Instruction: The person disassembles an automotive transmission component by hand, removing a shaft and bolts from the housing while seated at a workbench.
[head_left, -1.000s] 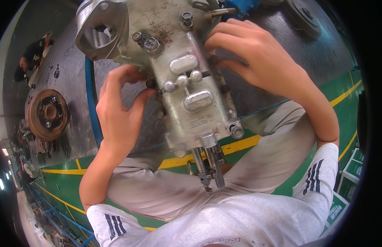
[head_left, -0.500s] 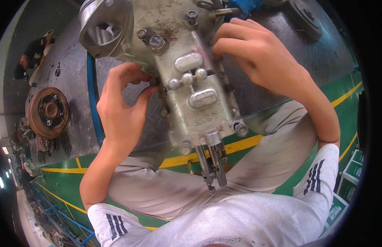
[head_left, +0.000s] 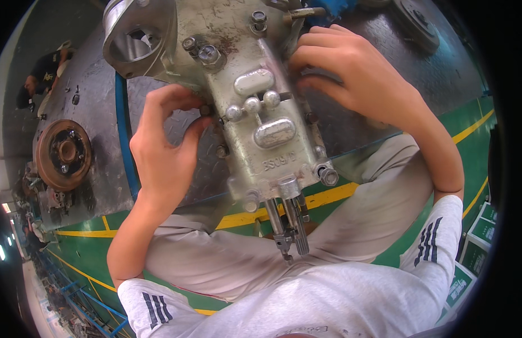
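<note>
A grey cast-metal gearbox housing (head_left: 255, 112) lies in front of me, two steel shafts (head_left: 286, 225) sticking out of its near end. On its left flank, the thumb and forefinger of my left hand (head_left: 165, 141) close around a small brown bolt head (head_left: 205, 110). My right hand (head_left: 351, 70) is at the right flank with its fingers curled against the casing. Its fingertips are partly hidden, so what they grip does not show. Bolts stand on the upper face, among them a large hex bolt (head_left: 208, 54), and another bolt (head_left: 328, 176) sits at the near right corner.
The housing rests over a dark patterned metal bench (head_left: 385, 107) with a blue edge strip (head_left: 125, 129). A rusty brake drum (head_left: 64, 152) lies at left, a round metal disc (head_left: 416, 25) at far right. Another person (head_left: 44, 76) is at far left; green boxes (head_left: 475, 248) stand at right.
The housing appears slightly further left in view. My right hand's fingers and thumb have shifted a little at the right flank; my left hand keeps its pinch on the bolt.
</note>
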A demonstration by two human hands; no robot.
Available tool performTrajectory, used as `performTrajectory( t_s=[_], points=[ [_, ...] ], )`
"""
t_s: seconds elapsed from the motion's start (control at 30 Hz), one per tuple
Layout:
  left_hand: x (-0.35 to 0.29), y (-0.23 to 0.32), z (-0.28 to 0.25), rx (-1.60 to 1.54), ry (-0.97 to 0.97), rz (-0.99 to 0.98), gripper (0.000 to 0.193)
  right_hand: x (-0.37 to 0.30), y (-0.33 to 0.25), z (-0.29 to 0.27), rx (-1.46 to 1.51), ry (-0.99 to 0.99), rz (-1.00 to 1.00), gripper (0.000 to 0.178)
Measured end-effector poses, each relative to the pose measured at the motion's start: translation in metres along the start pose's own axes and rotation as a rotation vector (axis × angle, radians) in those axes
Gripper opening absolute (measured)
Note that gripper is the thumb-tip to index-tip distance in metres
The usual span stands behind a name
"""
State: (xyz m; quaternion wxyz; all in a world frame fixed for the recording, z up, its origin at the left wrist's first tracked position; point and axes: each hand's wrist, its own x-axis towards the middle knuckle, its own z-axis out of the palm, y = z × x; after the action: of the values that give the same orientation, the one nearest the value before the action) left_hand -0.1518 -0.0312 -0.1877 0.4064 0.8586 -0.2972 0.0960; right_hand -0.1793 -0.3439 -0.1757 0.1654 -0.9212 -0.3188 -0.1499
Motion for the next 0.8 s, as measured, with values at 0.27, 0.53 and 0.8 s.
performTrajectory(
  t_s=[0.27,0.53,0.8],
  points=[
    [0.003,-0.006,-0.005,0.181,-0.051,0.184,0.044,0.002,-0.004,0.0,0.029,0.012,0.052,0.025],
    [0.0,0.004,-0.007,0.149,-0.034,0.123,0.047,0.0,0.0,0.0,0.013,-0.02,0.081,0.022],
    [0.003,0.001,-0.004,0.172,0.013,0.168,0.05,0.007,-0.002,-0.014,-0.046,-0.122,0.005,0.03]
  ],
)
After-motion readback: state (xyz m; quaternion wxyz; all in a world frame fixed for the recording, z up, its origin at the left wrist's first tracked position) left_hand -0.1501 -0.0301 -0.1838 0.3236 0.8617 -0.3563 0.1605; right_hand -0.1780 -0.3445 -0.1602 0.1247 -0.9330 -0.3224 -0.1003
